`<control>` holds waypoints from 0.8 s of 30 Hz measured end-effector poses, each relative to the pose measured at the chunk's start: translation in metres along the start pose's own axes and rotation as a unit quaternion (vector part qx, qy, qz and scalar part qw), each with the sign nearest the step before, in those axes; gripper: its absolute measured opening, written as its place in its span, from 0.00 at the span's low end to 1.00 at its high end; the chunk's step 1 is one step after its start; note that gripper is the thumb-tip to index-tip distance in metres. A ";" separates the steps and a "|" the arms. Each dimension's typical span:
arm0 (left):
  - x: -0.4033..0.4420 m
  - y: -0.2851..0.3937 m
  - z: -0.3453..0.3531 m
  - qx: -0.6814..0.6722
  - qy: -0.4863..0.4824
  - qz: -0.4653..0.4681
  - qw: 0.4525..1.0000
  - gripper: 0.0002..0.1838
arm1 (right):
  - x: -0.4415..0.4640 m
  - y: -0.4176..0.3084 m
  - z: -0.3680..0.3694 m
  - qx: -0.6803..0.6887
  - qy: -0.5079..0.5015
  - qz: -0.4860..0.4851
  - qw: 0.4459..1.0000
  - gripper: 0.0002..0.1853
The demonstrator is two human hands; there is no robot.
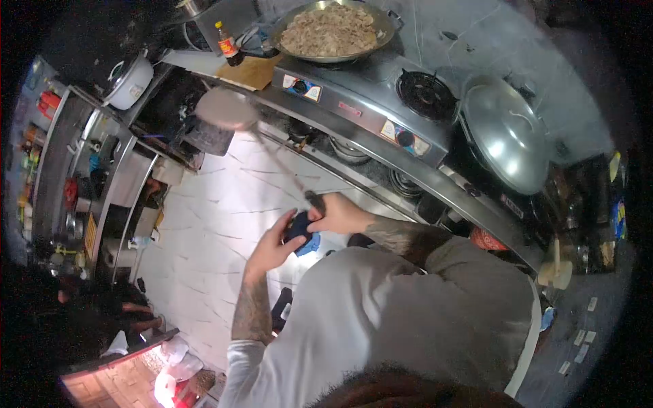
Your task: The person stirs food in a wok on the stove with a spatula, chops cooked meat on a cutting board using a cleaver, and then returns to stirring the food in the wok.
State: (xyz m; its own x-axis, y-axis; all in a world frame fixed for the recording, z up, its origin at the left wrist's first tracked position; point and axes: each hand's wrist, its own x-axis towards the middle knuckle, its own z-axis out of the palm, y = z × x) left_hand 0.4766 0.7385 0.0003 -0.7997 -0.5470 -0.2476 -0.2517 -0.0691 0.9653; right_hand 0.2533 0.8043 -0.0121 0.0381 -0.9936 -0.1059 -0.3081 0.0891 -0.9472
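My right hand [339, 213] is closed around the dark grip of a long-handled wok spatula [282, 162]. Its broad, pale head points to the upper left and is blurred. My left hand [271, 246] curls its fingers and thumb around a dark blue cloth-like item [299, 230], just below the spatula's grip. Exactly what that item is cannot be made out. Both hands are close together in front of my body, over the white floor. At the top, a large wok [333, 30] full of sliced, cooked-looking meat rests on the stove, apart from both hands.
The steel stove [350, 88] has a bare burner [426, 96] and a big domed metal lid [507, 132] at right. A sauce bottle [228, 46] stands left of the wok. A white pot [129, 81] and crowded shelves [119, 170] line the left. Another person's hand [144, 318] shows at lower left.
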 end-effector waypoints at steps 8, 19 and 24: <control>0.062 -0.047 -0.075 -0.097 0.117 -0.063 0.986 0.18 | 0.138 0.010 -0.003 0.026 0.027 0.013 0.999 0.19; 0.233 -0.057 -0.220 -0.427 0.283 0.018 0.858 0.25 | 0.180 -0.001 -0.273 -0.190 0.363 -0.115 0.905 0.31; 0.346 0.028 -0.266 -0.183 0.352 0.001 0.918 0.24 | 0.154 -0.062 -0.351 -0.414 0.279 0.182 0.847 0.21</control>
State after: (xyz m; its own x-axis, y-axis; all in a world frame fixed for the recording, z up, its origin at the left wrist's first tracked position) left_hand 0.3379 0.3259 -0.0361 -0.2178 -0.9421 -0.2549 0.0531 -0.2722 0.9608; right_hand -0.0553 0.6217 0.1364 -0.5866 -0.8091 0.0340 -0.7732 0.5470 -0.3209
